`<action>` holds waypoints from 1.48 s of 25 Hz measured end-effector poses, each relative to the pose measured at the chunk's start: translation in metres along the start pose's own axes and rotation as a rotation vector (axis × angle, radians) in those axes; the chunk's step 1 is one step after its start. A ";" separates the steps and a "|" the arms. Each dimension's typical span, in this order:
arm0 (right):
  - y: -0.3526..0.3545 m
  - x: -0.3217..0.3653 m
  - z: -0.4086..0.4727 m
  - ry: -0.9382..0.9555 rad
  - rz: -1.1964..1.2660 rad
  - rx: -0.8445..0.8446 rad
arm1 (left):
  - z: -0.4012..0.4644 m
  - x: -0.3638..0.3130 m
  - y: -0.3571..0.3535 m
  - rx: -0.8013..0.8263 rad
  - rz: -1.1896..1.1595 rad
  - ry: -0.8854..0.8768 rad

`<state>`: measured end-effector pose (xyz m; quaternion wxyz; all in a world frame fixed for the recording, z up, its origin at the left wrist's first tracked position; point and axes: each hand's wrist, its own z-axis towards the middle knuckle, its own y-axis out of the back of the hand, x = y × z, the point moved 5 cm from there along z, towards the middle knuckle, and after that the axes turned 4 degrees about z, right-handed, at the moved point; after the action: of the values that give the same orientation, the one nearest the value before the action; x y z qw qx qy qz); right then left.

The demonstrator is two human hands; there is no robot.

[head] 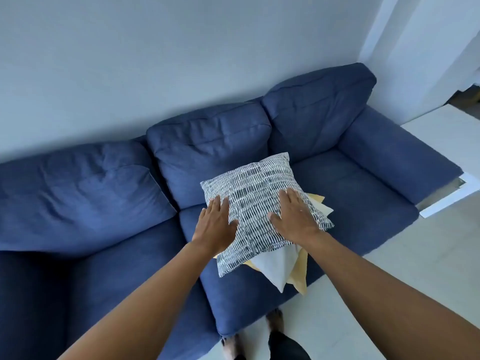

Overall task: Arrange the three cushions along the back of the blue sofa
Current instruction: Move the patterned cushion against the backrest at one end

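Flatly, patterned cushion [262,203] lay cornerwise on stacked white cushion [278,268] and yellow cushion [301,274], pressed by open left hand [217,224] and right hand [293,216], nothing gripped, on sofa [104,193].

1. White cushion [275,268] mostly covered by the patterned cushion [259,203]; only corners visible.
2. Yellow cushion [301,278] at the bottom of the pile, almost fully hidden; only edges peeking out.
3. Blue sofa [104,190] cut off at the left and bottom picture edges.
4. Feet on the floor [389,268] partly hidden under the sofa seat edge; details impossible to tell.
5. Both forearms cut off by the bottom edge.
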<state>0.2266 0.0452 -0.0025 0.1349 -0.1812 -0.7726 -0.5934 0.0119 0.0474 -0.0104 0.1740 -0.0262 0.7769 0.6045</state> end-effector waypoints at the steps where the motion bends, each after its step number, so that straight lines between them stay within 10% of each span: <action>1: -0.002 -0.006 0.011 -0.001 -0.004 0.012 | 0.005 0.003 -0.007 0.024 -0.022 0.041; 8: -0.004 -0.064 0.068 -0.048 0.058 0.079 | 0.027 0.013 -0.047 0.109 -0.181 0.262; 17: -0.021 -0.117 0.092 -0.364 0.562 0.175 | 0.020 0.039 -0.097 0.127 -0.942 0.748; 26: 0.044 -0.031 0.121 -0.172 0.844 0.014 | 0.012 0.055 -0.010 -0.141 -1.169 0.757; 37: -0.009 0.117 0.095 0.071 0.944 0.399 | -0.132 0.148 0.034 -0.466 -1.331 0.954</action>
<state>0.1183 0.1486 0.0144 0.4462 -0.4609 -0.6996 -0.3147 -0.1673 -0.0439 0.0042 0.1374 -0.7646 0.4454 0.4451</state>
